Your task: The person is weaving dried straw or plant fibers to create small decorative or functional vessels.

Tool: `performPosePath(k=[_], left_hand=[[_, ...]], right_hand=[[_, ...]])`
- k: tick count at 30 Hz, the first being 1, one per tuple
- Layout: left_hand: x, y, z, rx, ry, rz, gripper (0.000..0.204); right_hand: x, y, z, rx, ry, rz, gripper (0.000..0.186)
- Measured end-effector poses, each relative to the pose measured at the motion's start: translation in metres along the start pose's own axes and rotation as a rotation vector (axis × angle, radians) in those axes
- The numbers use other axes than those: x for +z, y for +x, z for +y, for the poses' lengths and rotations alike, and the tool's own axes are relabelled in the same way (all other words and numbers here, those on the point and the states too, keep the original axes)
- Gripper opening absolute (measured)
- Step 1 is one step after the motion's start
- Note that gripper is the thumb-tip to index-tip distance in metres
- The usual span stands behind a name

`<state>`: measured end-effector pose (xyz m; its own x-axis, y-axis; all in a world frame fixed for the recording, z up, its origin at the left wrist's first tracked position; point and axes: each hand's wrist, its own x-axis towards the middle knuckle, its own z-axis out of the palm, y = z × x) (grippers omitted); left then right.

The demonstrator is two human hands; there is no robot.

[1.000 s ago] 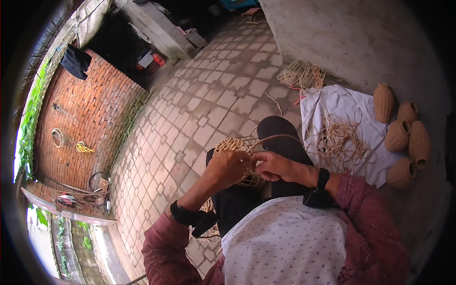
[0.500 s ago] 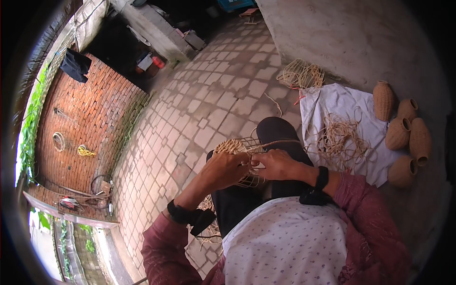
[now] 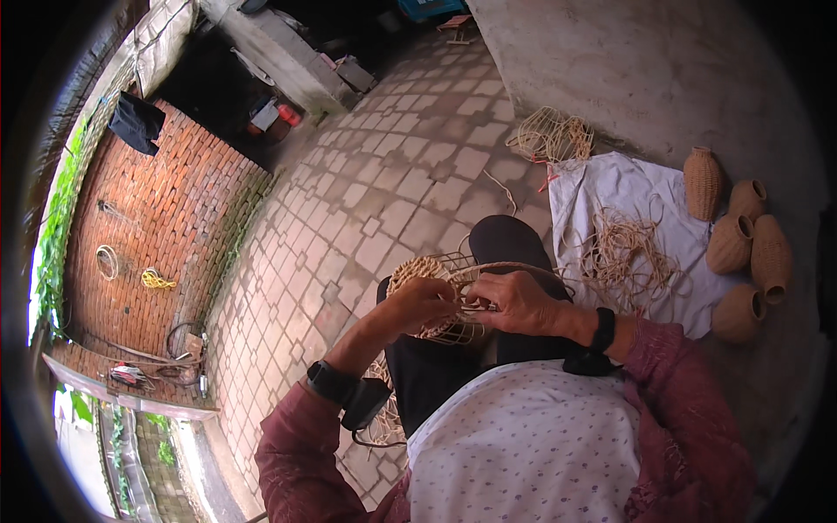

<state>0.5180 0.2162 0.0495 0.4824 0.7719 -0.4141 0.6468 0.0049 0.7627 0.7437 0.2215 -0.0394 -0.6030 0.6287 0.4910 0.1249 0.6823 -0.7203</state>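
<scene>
A partly woven basket (image 3: 413, 273) rests across my lap between my knees, with tan braided weave on its left and bare thin ribs on its right. My left hand (image 3: 420, 303) is closed on the near side of the weave, fingers bent at the edge. My right hand (image 3: 521, 302) pinches close beside it at the ribs, thumb and forefinger on a strand of cord (image 3: 514, 264). That strand arcs over my right knee. The fingertips of both hands nearly meet, and they partly hide the spot where the strand enters the ribs.
A white cloth (image 3: 602, 187) on the paved floor at right bears a tangled heap of cord (image 3: 632, 257). Finished woven vases (image 3: 731, 246) stand and lie beside it. An open rib frame (image 3: 551, 135) sits by the wall. More loose cord (image 3: 384, 410) lies below my left knee.
My right hand has turned and its fingers have drawn in over the ribs. The strand now bows higher above my right knee. My left hand has shifted slightly on the basket.
</scene>
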Motion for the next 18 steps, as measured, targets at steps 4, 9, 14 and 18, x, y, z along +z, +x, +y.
performPosePath(k=[4, 9, 14, 18], left_hand=[[0.017, -0.01, 0.012, 0.049, 0.359, 0.229, 0.019], [0.051, -0.027, 0.02, 0.162, 0.42, 0.586, 0.024], [0.059, -0.023, 0.011, 0.181, 0.457, 0.677, 0.025], [0.06, -0.018, 0.014, 0.18, 0.467, 0.675, 0.026]], right_hand=[[0.003, 0.003, 0.008, -0.049, -0.018, 0.042, 0.019], [-0.02, -0.001, 0.003, 0.48, 0.803, -0.223, 0.022], [-0.009, -0.004, 0.027, 0.266, 0.648, -0.094, 0.025], [-0.011, -0.009, 0.03, 0.339, 0.877, -0.048, 0.026]])
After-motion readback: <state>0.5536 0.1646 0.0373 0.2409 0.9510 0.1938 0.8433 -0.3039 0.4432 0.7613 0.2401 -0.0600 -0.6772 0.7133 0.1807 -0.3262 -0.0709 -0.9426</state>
